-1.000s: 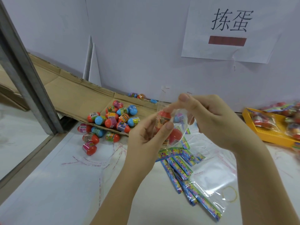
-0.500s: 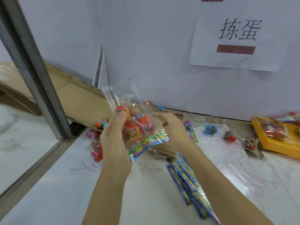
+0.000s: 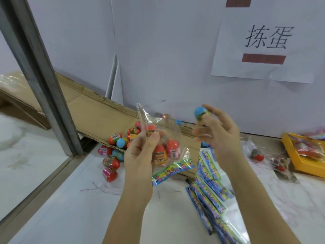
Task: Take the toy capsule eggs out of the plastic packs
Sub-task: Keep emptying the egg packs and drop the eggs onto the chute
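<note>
My left hand grips a clear plastic pack with a colourful header strip, held upside down above the table; several red-orange capsule eggs show inside it. My right hand is raised to the right of the pack and holds a blue-topped capsule egg at its fingertips, clear of the pack. A pile of loose capsule eggs lies on the cardboard edge and the table behind my left hand.
A flattened cardboard sheet lies along the wall. Empty packs are stacked on the table under my right forearm. A yellow tray with full packs sits at the right, loose packed eggs beside it. A metal post stands left.
My right hand has come out from behind the pack and risen to the right with a blue-topped egg in its fingers. My left hand still grips the pack.
</note>
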